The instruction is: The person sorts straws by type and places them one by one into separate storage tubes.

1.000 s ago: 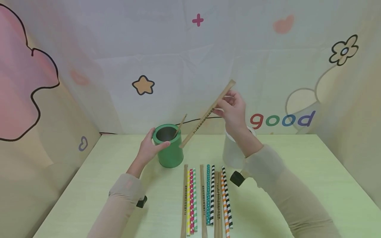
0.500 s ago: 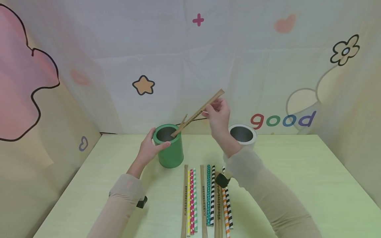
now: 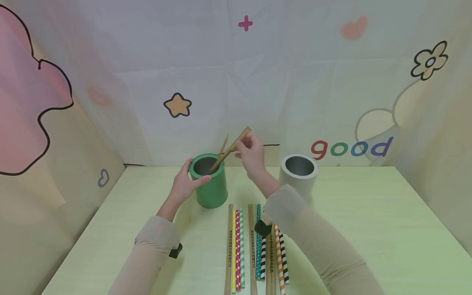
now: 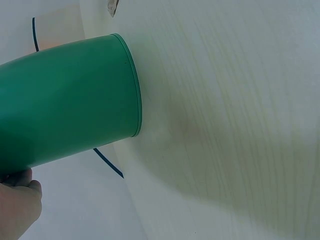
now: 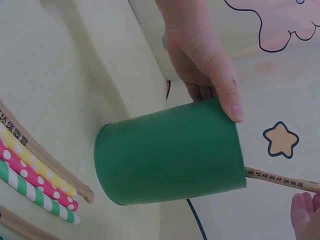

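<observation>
My left hand (image 3: 182, 184) grips the green cylindrical cup (image 3: 213, 190), its thumb near the rim, as the right wrist view also shows. Between the thumb and fingers of my right hand (image 3: 252, 155) is a brown paper-wrapped straw (image 3: 231, 148) with dark printed characters. It slants, its lower end inside the cup's mouth. Behind it a second thin brown straw (image 3: 224, 142) leans out of the cup. In the right wrist view the held straw (image 5: 280, 178) runs from the cup's rim to my right fingertips. The cup's bottom is hidden.
A white cup (image 3: 299, 180) stands to the right, behind my right forearm. In front of the cups lie several straws: brown-wrapped, a pink dotted straw (image 3: 237, 250), and yellow, green, teal, black and orange patterned ones. My right sleeve partly covers them. A printed cloth (image 3: 206, 61) hangs behind.
My right hand has moved left and down with the brown straw, from above the white cup to the green cup. The straw's lower end has entered the green cup. My left hand stays put.
</observation>
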Motion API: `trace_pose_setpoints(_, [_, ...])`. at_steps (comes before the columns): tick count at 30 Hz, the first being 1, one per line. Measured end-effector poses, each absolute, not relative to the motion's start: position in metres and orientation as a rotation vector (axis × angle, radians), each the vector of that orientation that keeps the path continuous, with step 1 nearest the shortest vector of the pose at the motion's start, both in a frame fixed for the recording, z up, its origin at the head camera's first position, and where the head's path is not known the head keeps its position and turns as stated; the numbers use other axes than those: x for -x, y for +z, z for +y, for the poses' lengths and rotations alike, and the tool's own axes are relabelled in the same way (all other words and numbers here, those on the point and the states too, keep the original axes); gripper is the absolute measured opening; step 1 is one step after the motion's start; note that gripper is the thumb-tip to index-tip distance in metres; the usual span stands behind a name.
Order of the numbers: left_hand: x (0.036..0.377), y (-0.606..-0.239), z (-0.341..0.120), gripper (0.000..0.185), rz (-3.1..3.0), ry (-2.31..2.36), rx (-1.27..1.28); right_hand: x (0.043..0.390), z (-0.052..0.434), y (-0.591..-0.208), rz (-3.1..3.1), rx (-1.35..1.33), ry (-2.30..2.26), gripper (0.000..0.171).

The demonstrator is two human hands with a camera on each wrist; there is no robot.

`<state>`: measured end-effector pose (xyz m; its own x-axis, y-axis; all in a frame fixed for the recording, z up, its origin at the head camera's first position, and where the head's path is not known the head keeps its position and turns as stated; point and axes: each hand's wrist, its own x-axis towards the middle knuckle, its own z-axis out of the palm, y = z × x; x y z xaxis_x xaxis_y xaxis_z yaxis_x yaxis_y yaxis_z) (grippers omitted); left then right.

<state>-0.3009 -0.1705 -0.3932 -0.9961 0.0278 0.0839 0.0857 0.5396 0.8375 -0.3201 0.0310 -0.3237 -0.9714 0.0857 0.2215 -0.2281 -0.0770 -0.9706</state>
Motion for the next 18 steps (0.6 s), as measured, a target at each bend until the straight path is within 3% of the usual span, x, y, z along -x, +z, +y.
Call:
trace_pose_setpoints(10, [0.3,-0.393,-0.17,0.099,-2.698,-1.499,0.08,0.322,0.018,-0.345,-2.153,-0.135,2.127,0.006])
trace_pose_setpoints(18, [0.301,-0.393,-0.17,0.099,-2.692,-1.5,0.076,0.323,0.017,-0.358,-2.258,-0.146,2.081,0.019])
